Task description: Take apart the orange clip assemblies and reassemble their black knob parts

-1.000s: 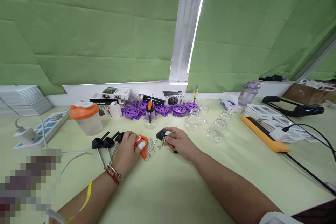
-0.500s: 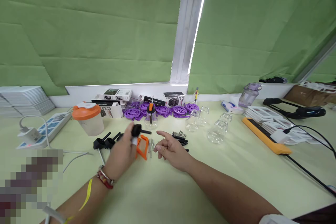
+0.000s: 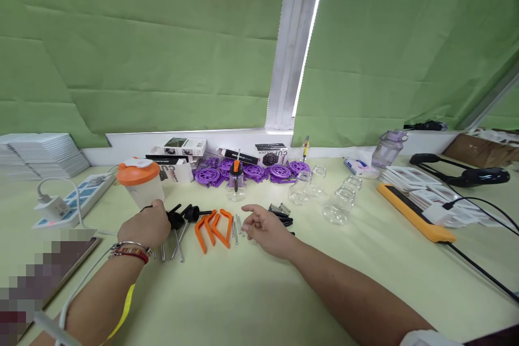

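Green pleated blinds hang behind a pale yellow-green table [image 3: 251,297], with a white window post between them letting a strip of daylight through. On the table, the person's left hand [image 3: 146,227] rests at the left end of a row of black-knobbed metal pins [image 3: 180,221]; its fingers are curled over the nearest knob, though whether they truly grip it cannot be told, since the back of the hand hides the fingertips. Each pin has a rounded black plastic head with a short side lever and a thin silvery shaft pointing toward the person. Just right of the pins lie two orange plastic loop-shaped clips [image 3: 214,228], flat on the surface, and beside those a few loose steel rods [image 3: 236,227]. The right hand [image 3: 265,225] hovers low over the table just right of the rods, fingers loosely spread and holding nothing, forefinger extended to the left. Small black springs and parts [image 3: 280,212] lie just behind it.

Farther back stand a frosted shaker cup with an orange lid [image 3: 140,184], purple plastic wheels [image 3: 251,171] in a heap, printed white cardboard boxes [image 3: 184,147] and clear glass jars [image 3: 338,203]. At the left is a white power strip [image 3: 77,197]; at the right, a long orange-yellow flat tool [image 3: 413,211], stacked white cards and black cables.
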The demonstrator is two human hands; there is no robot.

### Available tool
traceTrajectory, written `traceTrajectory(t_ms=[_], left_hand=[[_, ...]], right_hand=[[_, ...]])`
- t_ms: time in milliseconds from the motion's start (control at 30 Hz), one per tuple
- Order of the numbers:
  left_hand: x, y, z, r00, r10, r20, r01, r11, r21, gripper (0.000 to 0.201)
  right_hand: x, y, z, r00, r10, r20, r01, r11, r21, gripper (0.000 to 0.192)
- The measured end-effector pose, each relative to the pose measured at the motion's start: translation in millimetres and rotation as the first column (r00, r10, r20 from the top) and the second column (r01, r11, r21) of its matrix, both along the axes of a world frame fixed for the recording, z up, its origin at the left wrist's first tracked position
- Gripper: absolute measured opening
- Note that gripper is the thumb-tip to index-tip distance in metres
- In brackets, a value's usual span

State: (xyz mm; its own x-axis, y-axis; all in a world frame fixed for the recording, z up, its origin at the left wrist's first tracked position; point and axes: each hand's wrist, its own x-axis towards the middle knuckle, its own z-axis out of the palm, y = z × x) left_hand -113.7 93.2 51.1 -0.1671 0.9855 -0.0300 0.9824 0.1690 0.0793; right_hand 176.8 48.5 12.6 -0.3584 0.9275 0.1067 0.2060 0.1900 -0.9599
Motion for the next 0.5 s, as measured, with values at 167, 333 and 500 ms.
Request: traceTrajectory(t_ms=[167,333,500], left_hand=[[4.7,1.1,-5.5,0.999,-0.031,-0.013,0.031,0.998,-0.055,0.024],[7.5,-0.1,-9.0,0.998,-0.038,-0.045,0.036,0.999,-0.039,0.03],[16.1,-6.1,-5.2,0.992,-0.051,-0.113,0.052,0.999,0.001,0.038]], right_hand=[[0.6,45.9,14.7,0.942,-0.301,0.147,0.269,0.942,0.2,0.058],[-13.6,105.8,18.2,0.866,-0.449,0.22,0.37,0.872,0.321,0.084],[-30.1,131.6,-0.7,0.849,-0.456,0.265,0.414,0.888,0.203,0.063]])
